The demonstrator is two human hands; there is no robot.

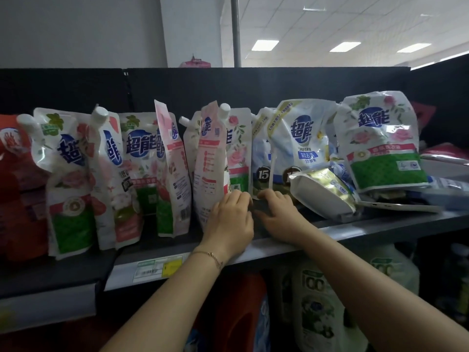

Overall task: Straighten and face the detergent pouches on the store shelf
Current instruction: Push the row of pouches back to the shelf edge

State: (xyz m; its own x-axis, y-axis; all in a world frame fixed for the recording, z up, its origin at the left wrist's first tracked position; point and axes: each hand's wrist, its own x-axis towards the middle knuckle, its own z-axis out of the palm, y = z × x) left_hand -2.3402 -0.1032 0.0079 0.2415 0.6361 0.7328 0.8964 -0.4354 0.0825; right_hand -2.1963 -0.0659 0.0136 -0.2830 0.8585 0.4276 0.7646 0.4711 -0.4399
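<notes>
Shelf (355,232), front edge: row of spouted pouches (73,174) standing. Left hand (228,217) curled at rose pouch (238,153) base, grip unclear. Right hand (278,212) pinches blue pouch (261,158) bottom edge.

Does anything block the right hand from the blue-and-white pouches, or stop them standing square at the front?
Nothing visible lies between them: the right hand is at the base of the blue-and-white pouches. But a toppled pouch lies on its side across the front one's lower right, covering part of its face.
</notes>
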